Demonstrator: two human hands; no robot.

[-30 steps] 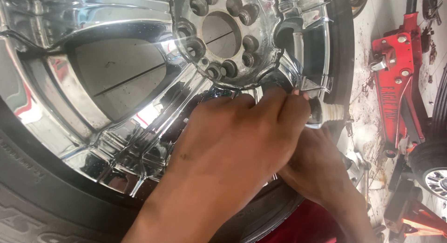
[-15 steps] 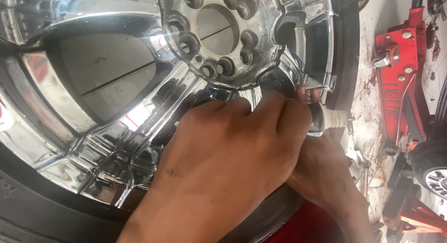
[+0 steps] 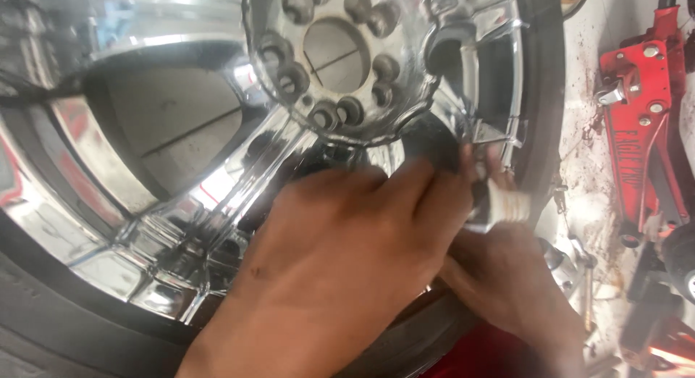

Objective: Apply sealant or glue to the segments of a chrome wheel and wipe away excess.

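A large chrome wheel on a black tyre fills the view, its hub ringed with several lug holes. My left hand lies flat over a spoke by the rim, fingers pressed toward a gap at the right. My right hand comes up from below and behind it, its fingers pinching a small pale, ribbed cylindrical part at the rim's inner edge. Much of what the fingers touch is hidden by my left hand and blurred.
A red floor jack lies on the dirty concrete floor at the right. Small metal tools and bits are scattered on the floor beside the tyre. Something red shows under my right forearm.
The view has drifted, so the hub sits more to the left and higher. Both hands stay at the same spot on the rim, and the pale ribbed part now shows between the fingers.
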